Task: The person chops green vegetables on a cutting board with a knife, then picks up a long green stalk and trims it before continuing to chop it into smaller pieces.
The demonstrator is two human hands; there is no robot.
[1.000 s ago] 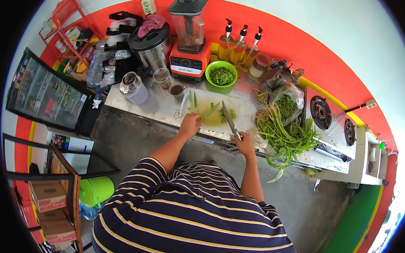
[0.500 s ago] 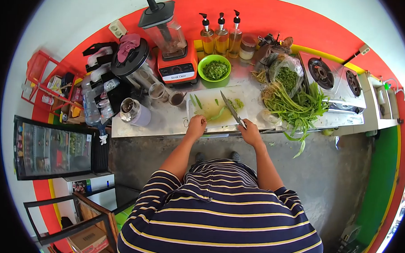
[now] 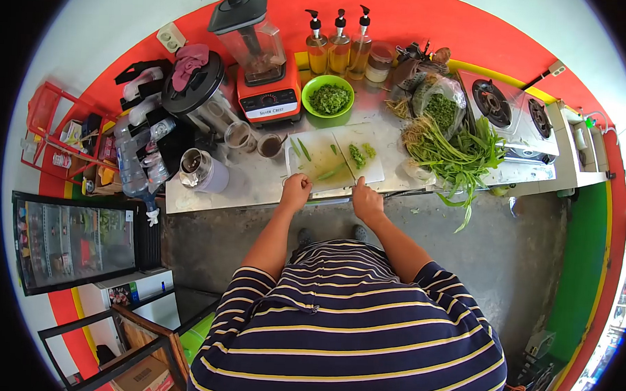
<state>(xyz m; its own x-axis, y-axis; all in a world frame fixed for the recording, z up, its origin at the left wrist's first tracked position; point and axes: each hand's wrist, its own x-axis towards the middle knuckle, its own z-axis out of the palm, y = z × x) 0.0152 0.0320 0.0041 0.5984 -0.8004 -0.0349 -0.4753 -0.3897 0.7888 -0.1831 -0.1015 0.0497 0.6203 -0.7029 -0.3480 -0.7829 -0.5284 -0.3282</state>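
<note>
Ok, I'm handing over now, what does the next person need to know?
Left hand: at the board's near edge, by a whole stem; grip unclear.
Right hand: shut on the knife, blade across the board.
Done: chopped greens on the board, more in the bowl.
Uncut: that stem, and the bunch to the right of the board.

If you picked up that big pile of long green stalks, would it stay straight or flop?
Probably flop: the stalks droop over the counter edge. Likely light, being thin stems and leaves, and loose ones might slide off.
</note>
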